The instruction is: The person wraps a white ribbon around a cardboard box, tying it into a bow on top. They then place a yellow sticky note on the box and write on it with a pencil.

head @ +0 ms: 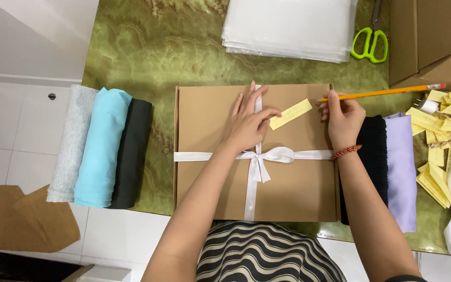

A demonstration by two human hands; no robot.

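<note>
A flat brown cardboard box (210,172) lies on the green marbled table, tied crosswise with a white ribbon and bow (267,155). My left hand (249,122) rests flat on the box top, fingers spread over the ribbon, its thumb touching one end of a small yellow paper slip (291,114). My right hand (343,117) hovers at the box's right edge and grips a yellow pencil (387,92) that points left toward the slip. A red bead bracelet circles the right wrist.
Rolled grey, light blue and black fabrics (103,149) lie left of the box. Black and lilac folded fabrics (392,167) lie to the right beside a heap of yellow slips (444,125). A stack of clear bags (288,26), green scissors (370,43) and cardboard cartons (434,36) sit behind.
</note>
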